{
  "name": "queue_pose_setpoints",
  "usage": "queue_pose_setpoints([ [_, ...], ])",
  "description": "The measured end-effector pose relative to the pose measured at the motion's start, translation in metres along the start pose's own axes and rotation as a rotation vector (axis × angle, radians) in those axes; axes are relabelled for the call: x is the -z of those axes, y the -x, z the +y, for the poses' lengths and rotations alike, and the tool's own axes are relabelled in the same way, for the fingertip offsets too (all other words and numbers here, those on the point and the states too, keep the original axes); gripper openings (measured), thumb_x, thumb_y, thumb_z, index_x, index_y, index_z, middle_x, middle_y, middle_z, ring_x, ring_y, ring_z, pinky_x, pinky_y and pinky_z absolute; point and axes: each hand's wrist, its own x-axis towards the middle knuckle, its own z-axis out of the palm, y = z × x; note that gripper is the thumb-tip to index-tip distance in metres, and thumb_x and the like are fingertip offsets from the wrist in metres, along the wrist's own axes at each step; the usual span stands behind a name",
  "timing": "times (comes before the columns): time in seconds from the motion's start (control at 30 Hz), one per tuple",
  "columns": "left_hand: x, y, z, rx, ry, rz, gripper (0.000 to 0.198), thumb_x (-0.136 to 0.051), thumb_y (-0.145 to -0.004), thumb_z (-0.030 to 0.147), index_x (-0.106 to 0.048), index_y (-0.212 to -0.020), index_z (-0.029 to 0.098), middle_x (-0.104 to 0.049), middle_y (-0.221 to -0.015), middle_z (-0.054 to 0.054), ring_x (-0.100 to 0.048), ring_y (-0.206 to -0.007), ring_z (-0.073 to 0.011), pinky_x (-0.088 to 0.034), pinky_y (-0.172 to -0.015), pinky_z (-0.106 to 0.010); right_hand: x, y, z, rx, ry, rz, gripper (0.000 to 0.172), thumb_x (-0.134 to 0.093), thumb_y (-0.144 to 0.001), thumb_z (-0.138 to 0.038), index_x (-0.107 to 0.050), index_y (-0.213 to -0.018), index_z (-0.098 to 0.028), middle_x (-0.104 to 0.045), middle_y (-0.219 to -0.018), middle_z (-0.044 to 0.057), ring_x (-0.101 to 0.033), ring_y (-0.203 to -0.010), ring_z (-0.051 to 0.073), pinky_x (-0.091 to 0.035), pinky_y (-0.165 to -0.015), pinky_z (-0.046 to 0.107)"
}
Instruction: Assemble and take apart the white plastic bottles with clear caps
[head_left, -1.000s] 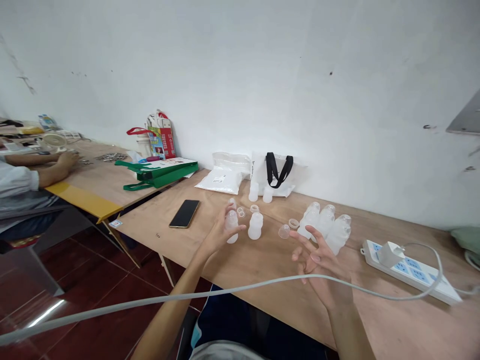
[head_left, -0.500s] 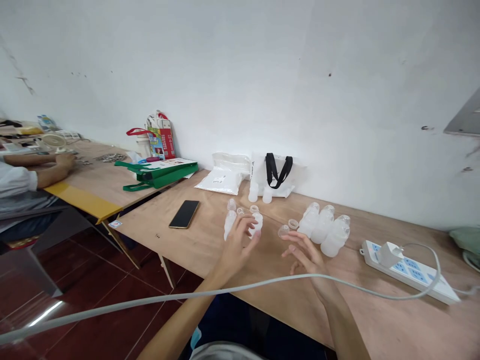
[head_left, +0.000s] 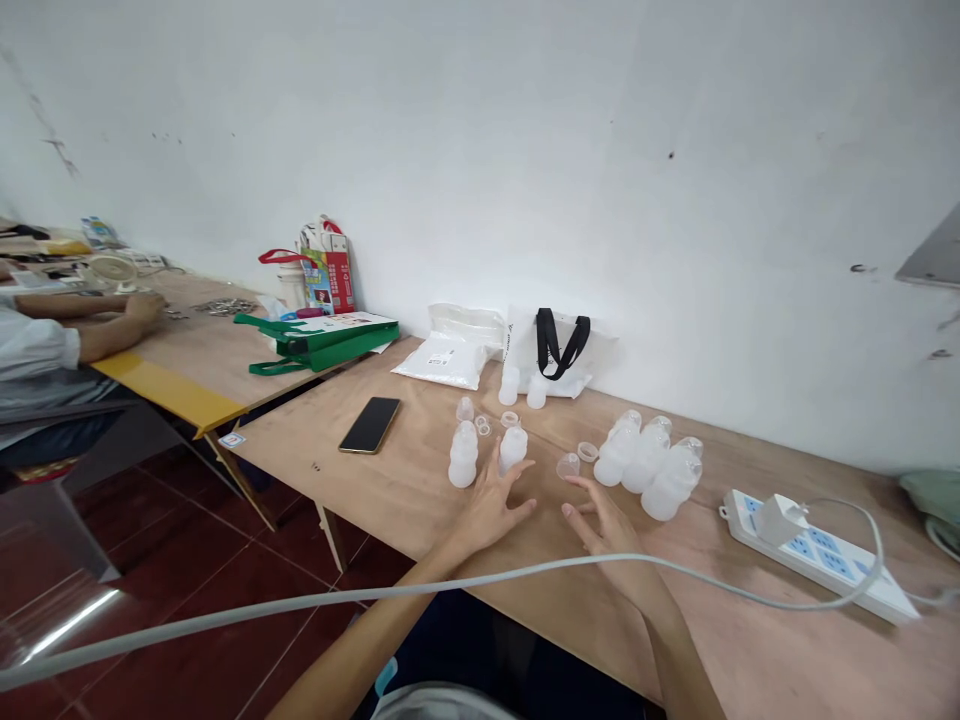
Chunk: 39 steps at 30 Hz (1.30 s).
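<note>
My left hand (head_left: 495, 502) rests low over the table with its fingers spread, holding nothing, just in front of a small white bottle (head_left: 514, 447). Left of it stands another white bottle (head_left: 463, 456) with a clear top. My right hand (head_left: 600, 522) is also open and empty, its fingertips near a clear dome cap (head_left: 568, 465) lying on the wood. A ring-shaped collar (head_left: 588, 452) lies behind that cap. Further rings (head_left: 483, 426), a second collar (head_left: 509, 419) and a clear cap (head_left: 465, 409) lie behind the two bottles. Several capped bottles (head_left: 651, 462) stand grouped at right.
A grey cable (head_left: 480, 577) crosses in front of my forearms to a power strip (head_left: 817, 555). A phone (head_left: 370, 425) lies at left. White packages (head_left: 450, 350) and a black-handled bag (head_left: 592, 350) stand by the wall. Another person's hands (head_left: 145, 308) rest on the neighbouring table.
My left hand has lowered and moved toward me, uncovering the two bottles behind it. My right hand has shifted slightly down, fingers still apart. The view has turned a little.
</note>
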Motion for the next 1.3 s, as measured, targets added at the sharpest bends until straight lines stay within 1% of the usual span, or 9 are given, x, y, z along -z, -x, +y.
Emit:
queue_pose_setpoints([
  [0.13, 0.000, -0.001, -0.004, 0.015, -0.011, -0.030, 0.056, -0.070, -0.089, 0.046, -0.054, -0.142, 0.034, -0.029, -0.159, -0.009, -0.034, -0.146, -0.0363, -0.033, -0.120, -0.056, 0.000, 0.000, 0.003, 0.013, -0.023, 0.001, 0.049, -0.056, -0.091, -0.053, -0.056, -0.135, -0.030, -0.063, -0.138, 0.008, -0.069, -0.106, 0.029, -0.060, -0.069, 0.040],
  [0.23, 0.001, -0.001, -0.002, 0.002, -0.025, -0.083, 0.049, -0.071, -0.087, 0.047, -0.061, -0.132, 0.031, -0.035, -0.153, -0.010, -0.041, -0.141, -0.0359, -0.035, -0.118, -0.055, 0.001, 0.000, 0.005, 0.015, -0.041, 0.009, 0.049, -0.056, -0.091, -0.055, -0.056, -0.134, -0.031, -0.063, -0.139, 0.007, -0.070, -0.105, 0.029, -0.061, -0.069, 0.041],
  [0.37, 0.000, 0.001, -0.002, -0.039, -0.054, -0.169, 0.045, -0.076, -0.082, 0.054, -0.067, -0.118, 0.028, -0.039, -0.151, -0.010, -0.042, -0.139, -0.0387, -0.036, -0.115, -0.057, 0.004, -0.003, 0.009, 0.004, -0.006, 0.015, 0.048, -0.054, -0.091, -0.056, -0.056, -0.133, -0.032, -0.061, -0.142, 0.007, -0.070, -0.104, 0.029, -0.060, -0.074, 0.043],
  [0.53, -0.003, 0.002, -0.002, -0.108, -0.041, -0.185, 0.052, -0.078, -0.078, 0.054, -0.068, -0.124, 0.032, -0.038, -0.153, -0.009, -0.040, -0.139, -0.0395, -0.033, -0.116, -0.059, 0.005, -0.002, 0.010, 0.034, 0.019, 0.069, 0.049, -0.049, -0.093, -0.058, -0.056, -0.134, -0.030, -0.060, -0.145, 0.007, -0.071, -0.102, 0.028, -0.058, -0.087, 0.048],
  [0.73, -0.002, 0.003, 0.003, -0.115, 0.018, -0.222, 0.048, -0.080, -0.078, 0.047, -0.069, -0.122, 0.032, -0.037, -0.156, -0.008, -0.034, -0.145, -0.0395, -0.032, -0.118, -0.058, -0.012, 0.000, 0.007, 0.008, 0.049, 0.044, 0.062, -0.042, -0.098, -0.052, -0.032, -0.155, -0.031, -0.053, -0.152, 0.008, -0.071, -0.107, 0.026, -0.052, -0.100, 0.050],
  [0.87, 0.002, 0.004, 0.010, -0.146, 0.090, -0.266, 0.047, -0.079, -0.080, 0.042, -0.069, -0.125, 0.034, -0.034, -0.158, -0.006, -0.032, -0.148, -0.0376, -0.035, -0.119, -0.054, -0.021, 0.002, 0.006, 0.044, 0.014, -0.025, 0.068, -0.043, -0.099, -0.042, -0.017, -0.162, -0.032, -0.053, -0.153, 0.007, -0.065, -0.122, 0.027, -0.049, -0.105, 0.048],
  [1.1, 0.005, 0.002, 0.017, -0.224, 0.162, -0.287, 0.045, -0.080, -0.080, 0.034, -0.071, -0.124, 0.034, -0.052, -0.135, -0.007, -0.043, -0.137, -0.0314, -0.043, -0.113, -0.046, -0.021, 0.006, 0.006, 0.011, 0.079, -0.112, 0.062, -0.039, -0.098, -0.033, -0.031, -0.159, -0.032, -0.068, -0.135, 0.005, -0.063, -0.126, 0.029, -0.045, -0.108, 0.051],
  [1.2, 0.002, 0.001, 0.014, -0.186, 0.145, -0.259, 0.037, -0.080, -0.080, 0.034, -0.074, -0.116, 0.031, -0.054, -0.122, -0.007, -0.050, -0.126, -0.0301, -0.047, -0.108, -0.045, -0.016, 0.006, 0.004, 0.053, 0.053, -0.157, 0.059, -0.039, -0.098, -0.035, -0.035, -0.157, -0.032, -0.066, -0.138, 0.005, -0.062, -0.126, 0.028, -0.046, -0.107, 0.051],
  [1.3, 0.003, 0.000, 0.013, -0.153, 0.131, -0.193, 0.025, -0.069, -0.090, 0.034, -0.075, -0.114, 0.030, -0.057, -0.111, -0.006, -0.052, -0.121, -0.0287, -0.048, -0.104, -0.043, -0.006, 0.006, 0.002, 0.094, 0.032, -0.225, 0.057, -0.043, -0.098, -0.037, -0.040, -0.154, -0.032, -0.062, -0.144, 0.004, -0.062, -0.126, 0.028, -0.047, -0.108, 0.050],
])
